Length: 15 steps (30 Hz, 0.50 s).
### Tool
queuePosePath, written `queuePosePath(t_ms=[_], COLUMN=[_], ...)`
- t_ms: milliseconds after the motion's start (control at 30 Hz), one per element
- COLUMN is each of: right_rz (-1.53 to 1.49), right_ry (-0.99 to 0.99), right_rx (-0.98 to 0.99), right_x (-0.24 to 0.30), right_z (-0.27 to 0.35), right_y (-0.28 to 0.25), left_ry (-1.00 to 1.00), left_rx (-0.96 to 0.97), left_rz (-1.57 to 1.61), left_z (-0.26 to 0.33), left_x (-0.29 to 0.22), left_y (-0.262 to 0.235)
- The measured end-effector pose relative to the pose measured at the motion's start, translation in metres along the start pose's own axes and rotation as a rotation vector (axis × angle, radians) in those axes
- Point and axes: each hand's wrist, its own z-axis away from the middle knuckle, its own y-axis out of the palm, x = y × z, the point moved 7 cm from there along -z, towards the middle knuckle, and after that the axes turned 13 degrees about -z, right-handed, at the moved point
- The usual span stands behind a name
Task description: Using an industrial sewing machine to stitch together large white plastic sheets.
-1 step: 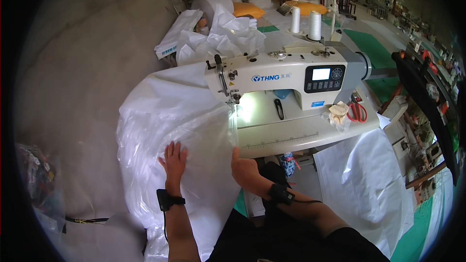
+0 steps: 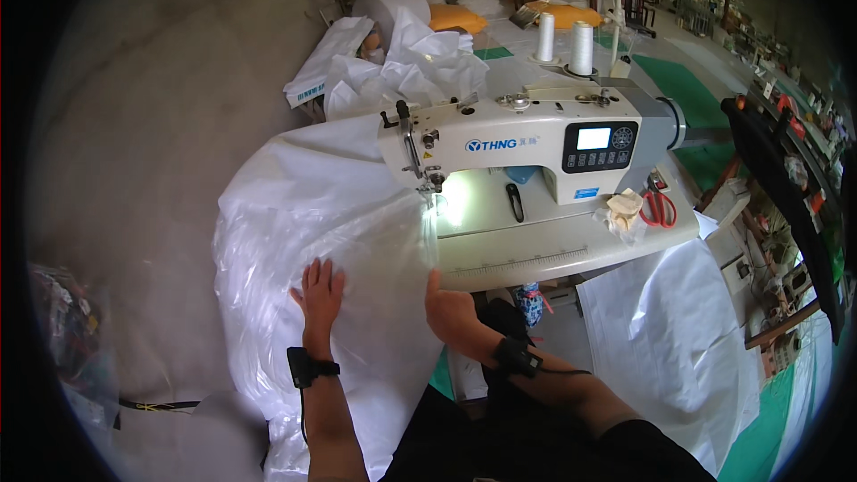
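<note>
White plastic sheeting [image 2: 379,330], with a shiny clear film look, hangs over the left of the sewing machine [image 2: 527,147] and down across my lap. Its right edge runs up to the lit presser foot [image 2: 435,186]. Flat on the sheeting lies my left hand [image 2: 320,296], fingers spread, holding nothing. At the right edge, just off the front of the machine bed [image 2: 509,266], my right hand [image 2: 449,311] is closed on the sheeting, its index finger pointing up along the edge. The thumb of that hand is mostly hidden.
Black thread snips [image 2: 514,203] and red-handled scissors [image 2: 659,210] lie on the machine bed, beside a crumpled beige piece [image 2: 624,205]. White thread cones [image 2: 580,49] stand behind. A white sheet [image 2: 669,330] hangs at right; crumpled white material [image 2: 402,71] is piled at the back left.
</note>
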Motion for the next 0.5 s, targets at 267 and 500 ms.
queuePosePath(t_ms=[267,500], right_rz=[0.004,0.015], right_ry=[0.102,0.119], right_rx=[-0.027,0.041], right_x=[-0.015,-0.034], right_z=[-0.051,-0.092], right_y=[-0.014,-0.018], left_ry=[0.023,0.012], left_rx=[0.102,0.108], left_rz=[-0.034,-0.041], left_z=[-0.052,-0.099], left_x=[-0.004,-0.021], left_y=[0.015,0.02])
